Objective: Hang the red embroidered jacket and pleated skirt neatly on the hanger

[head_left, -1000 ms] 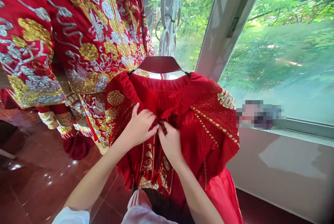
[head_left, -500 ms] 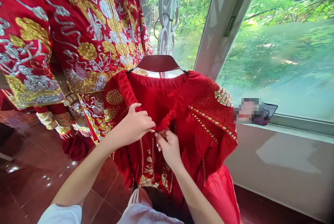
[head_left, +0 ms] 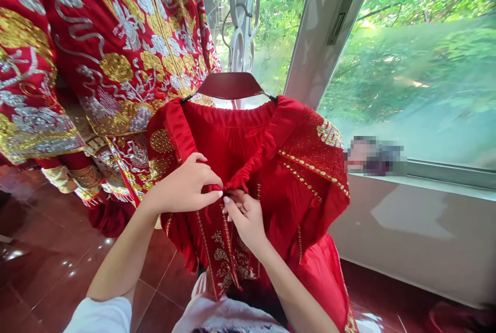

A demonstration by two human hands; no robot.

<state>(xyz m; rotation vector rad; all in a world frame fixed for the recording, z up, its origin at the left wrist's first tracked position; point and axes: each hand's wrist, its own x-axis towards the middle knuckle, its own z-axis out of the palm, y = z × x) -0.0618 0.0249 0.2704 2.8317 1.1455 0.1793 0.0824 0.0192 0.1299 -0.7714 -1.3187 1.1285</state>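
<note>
A red garment point(head_left: 310, 209) with a gathered neck edge, beaded lines and gold embroidery hangs in front of me on a dark hanger point(head_left: 230, 86). My left hand point(head_left: 189, 185) pinches the edge of the garment's front opening, thumb and fingers close together. Right beside it, my right hand point(head_left: 246, 216) has its fingertips curled on the facing edge, just below the gathered part. The fingertips of both hands meet at the middle of the opening. Any small fastener between them is too small to make out.
Red garments point(head_left: 116, 64) with heavy gold and silver embroidery hang at the left. Behind the hanger stands a pale scrolled metal frame point(head_left: 242, 23). On the right are a window point(head_left: 406, 79) and its sill, with a blurred-out object point(head_left: 382, 160) there. The floor point(head_left: 77, 281) is dark red tile.
The view has shifted slightly, so most things sit a little further left and higher. My left thumb has straightened toward the right fingertips, and both hands keep gripping the opening.
</note>
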